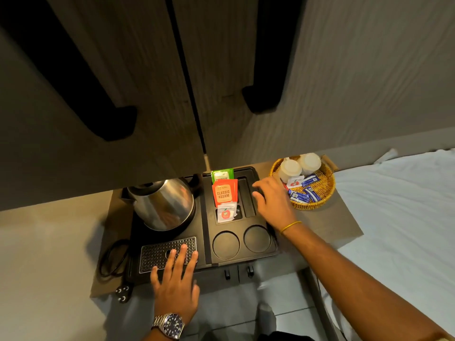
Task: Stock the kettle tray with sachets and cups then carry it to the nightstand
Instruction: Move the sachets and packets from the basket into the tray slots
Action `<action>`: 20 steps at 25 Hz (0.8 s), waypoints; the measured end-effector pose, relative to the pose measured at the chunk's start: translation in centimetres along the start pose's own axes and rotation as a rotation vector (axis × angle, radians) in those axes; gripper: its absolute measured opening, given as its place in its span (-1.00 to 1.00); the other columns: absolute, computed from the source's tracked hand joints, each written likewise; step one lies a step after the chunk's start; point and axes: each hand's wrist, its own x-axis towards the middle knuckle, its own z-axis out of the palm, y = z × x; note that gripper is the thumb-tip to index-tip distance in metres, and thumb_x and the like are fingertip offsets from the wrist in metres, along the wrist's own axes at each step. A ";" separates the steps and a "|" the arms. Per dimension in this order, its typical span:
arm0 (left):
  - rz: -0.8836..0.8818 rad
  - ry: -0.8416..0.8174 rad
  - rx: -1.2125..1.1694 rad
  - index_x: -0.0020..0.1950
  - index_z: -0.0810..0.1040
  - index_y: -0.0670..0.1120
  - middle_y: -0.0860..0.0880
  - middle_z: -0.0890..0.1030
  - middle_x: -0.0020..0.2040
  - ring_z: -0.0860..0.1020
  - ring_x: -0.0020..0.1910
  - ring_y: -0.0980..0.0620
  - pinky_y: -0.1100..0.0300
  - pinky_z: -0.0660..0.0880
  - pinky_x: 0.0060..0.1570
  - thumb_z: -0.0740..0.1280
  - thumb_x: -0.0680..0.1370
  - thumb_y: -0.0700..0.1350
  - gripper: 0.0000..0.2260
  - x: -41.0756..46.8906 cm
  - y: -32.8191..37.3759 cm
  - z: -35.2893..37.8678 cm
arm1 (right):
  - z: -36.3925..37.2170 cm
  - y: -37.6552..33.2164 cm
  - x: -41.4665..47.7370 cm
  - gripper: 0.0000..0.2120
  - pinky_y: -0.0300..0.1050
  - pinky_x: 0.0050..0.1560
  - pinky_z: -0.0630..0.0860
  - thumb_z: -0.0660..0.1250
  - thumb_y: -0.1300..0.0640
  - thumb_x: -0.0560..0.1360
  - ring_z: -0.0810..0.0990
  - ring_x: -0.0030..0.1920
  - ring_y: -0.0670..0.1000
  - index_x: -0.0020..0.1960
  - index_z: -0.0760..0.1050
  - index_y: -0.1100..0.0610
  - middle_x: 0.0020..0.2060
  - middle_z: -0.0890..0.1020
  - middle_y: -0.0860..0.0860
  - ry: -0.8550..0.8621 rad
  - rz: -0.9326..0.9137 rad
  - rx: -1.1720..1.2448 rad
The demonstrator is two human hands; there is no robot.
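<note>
A black kettle tray (206, 244) lies on a brown shelf, with a steel kettle (162, 204) on its left half. Orange tea sachets (224, 193), a green sachet (222, 174) and a small white sachet (226, 212) stand in the tray's slots. Two round cup wells (226, 244) hold nothing. My left hand (176, 279) rests flat on the perforated drip grille (157, 252), fingers spread. My right hand (272, 203) lies palm down over the tray's right edge, by the narrow slot; whether its fingertips hold anything is hidden. A wicker basket (322, 190) to the right holds two white cups (299, 167) and blue sachets (304, 194).
Closed wardrobe doors with black handles (261, 94) hang close above the shelf. A black power cord (115, 259) and plug (123, 292) lie left of the tray. A bed with a white sheet (398, 217) borders the shelf on the right. Tiled floor (221, 316) lies below.
</note>
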 end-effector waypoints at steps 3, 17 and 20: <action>-0.001 0.024 0.015 0.54 0.25 0.12 -0.03 0.22 0.60 0.23 0.54 -0.10 -0.38 0.18 0.33 0.43 0.23 0.08 -0.13 0.0 0.2 -0.2 | -4.8 4.6 1.1 -0.85 0.04 0.00 0.57 0.32 0.16 0.57 0.62 0.03 0.15 0.05 0.63 0.16 0.03 0.65 0.14 0.133 0.210 -0.034; -0.011 0.035 0.072 0.49 0.34 0.08 -0.06 0.31 0.57 0.29 0.50 -0.15 -0.39 0.21 0.29 0.44 0.12 0.08 -0.09 0.0 1.2 -1.1 | -7.6 10.3 2.5 -0.76 0.22 0.33 0.35 0.45 -0.14 0.48 0.60 0.14 0.11 0.03 0.62 0.00 0.02 0.69 0.02 -0.351 0.576 -0.251; -0.019 0.015 0.074 0.50 0.32 0.09 -0.05 0.29 0.58 0.28 0.51 -0.15 -0.38 0.20 0.30 0.44 0.13 0.09 -0.08 0.1 1.1 -1.1 | -7.7 10.2 2.7 -0.73 -0.03 0.07 0.42 0.45 -0.11 0.51 0.58 0.04 0.05 0.08 0.69 0.05 0.06 0.71 0.03 -0.413 0.512 -0.162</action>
